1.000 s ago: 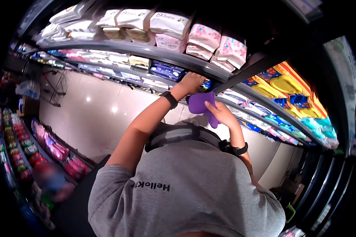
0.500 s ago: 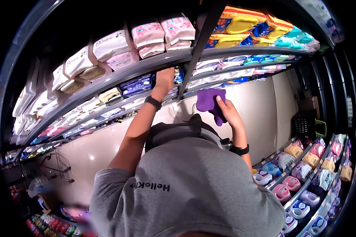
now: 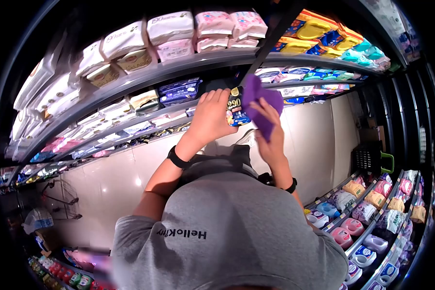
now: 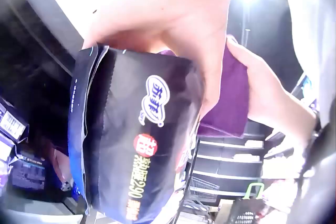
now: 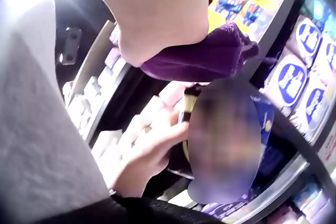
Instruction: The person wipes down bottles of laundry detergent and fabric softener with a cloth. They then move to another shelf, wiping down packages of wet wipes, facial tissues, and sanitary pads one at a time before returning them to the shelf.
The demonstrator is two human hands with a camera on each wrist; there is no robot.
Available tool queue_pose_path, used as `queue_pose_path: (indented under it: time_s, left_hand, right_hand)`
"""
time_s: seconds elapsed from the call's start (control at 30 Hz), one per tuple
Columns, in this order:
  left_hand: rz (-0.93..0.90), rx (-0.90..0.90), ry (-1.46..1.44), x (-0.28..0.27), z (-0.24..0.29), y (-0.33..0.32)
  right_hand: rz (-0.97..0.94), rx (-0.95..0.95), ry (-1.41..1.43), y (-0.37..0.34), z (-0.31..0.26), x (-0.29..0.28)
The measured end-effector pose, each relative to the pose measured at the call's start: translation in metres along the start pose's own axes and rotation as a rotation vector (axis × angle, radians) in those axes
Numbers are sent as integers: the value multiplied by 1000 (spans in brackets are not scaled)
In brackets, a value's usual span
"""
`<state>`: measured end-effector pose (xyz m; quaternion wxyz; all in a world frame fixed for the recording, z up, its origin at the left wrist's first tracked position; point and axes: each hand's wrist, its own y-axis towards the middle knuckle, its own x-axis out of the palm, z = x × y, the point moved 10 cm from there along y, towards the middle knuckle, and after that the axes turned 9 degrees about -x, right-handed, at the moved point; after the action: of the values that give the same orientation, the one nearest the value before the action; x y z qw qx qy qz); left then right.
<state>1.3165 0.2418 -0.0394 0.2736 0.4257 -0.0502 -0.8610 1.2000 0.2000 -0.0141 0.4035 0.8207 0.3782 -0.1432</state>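
My left hand [image 3: 210, 118] grips a dark blue and black pack of sanitary pads [image 3: 235, 106] marked 290, held out in front of the shelf. In the left wrist view the pack [image 4: 142, 129] fills the middle, with the thumb along one side. A purple cloth [image 3: 254, 89] is held in my right hand [image 3: 273, 140], right beside the pack and overlapping its edge in the head view. The right wrist view shows the cloth [image 5: 194, 61] hanging below the hand; much of the pack's face is blurred out there.
A long shelf edge [image 3: 179, 72] runs across the front, with white packs [image 3: 169, 26] above and a blue-purple pack [image 3: 179, 92] below. A dark upright post [image 3: 275, 36] divides the bays. Bottles [image 3: 341, 237] stand on shelves behind right, near a green-handled basket [image 3: 367, 158].
My left hand has drawn the pack out from the lower shelf toward me. The right hand has brought the cloth up and left, close to the pack. The head view has turned right overall.
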Motion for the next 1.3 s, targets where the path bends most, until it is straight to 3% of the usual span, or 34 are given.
queue_pose_path:
  time_s: [0.03,0.07,0.13,0.23,0.3,0.37,0.43,0.47,0.57,0.73,0.83,0.9,1.1,1.2,1.3]
  left_hand:
    - [5,17,-32,-6,1,-6]
    - [183,128,-135,-23,-1,-14]
    - [154,-10,-156,-38,-9,-22]
    - [134,-179,-107,-58,-16,-37]
    - [175,-174,-57,-67,-16,-45]
    - [180,-185,-85,-76,-14,-50]
    - [206,-156,-129,-86,-12,-56]
    - [199,-146,-162,-90,-10,-58]
    - [176,-95,-160,-92,-9,-64]
    - [127,-22,-267,-93,-13,-72]
    - [119,-3,-330,-89,-14,-75]
    - [115,-71,-382,-87,-13,-71]
    - [-7,-84,-386,-63,-10,-66]
    - [41,-108,-488,-63,-13,-66]
    - [17,-178,-570,-53,-30,-70]
  right_hand:
    - [-258,-182,-240,10,-26,30]
    - [-257,-255,-258,12,-31,45]
    - [-278,-318,-256,18,-34,59]
    - [-125,-251,-43,27,-32,49]
    - [-12,-197,152,26,-29,44]
    - [60,-176,151,17,-21,38]
    - [252,86,390,5,-1,34]
    - [194,278,390,-12,23,42]
    - [269,388,492,-16,25,48]
    - [236,472,410,-25,40,45]
    - [131,400,368,-13,13,37]
    - [95,59,139,10,-32,31]
    - [-137,-227,-113,9,-107,46]
    - [-133,-193,-139,4,-97,43]
    - [56,-113,-67,-1,-54,28]
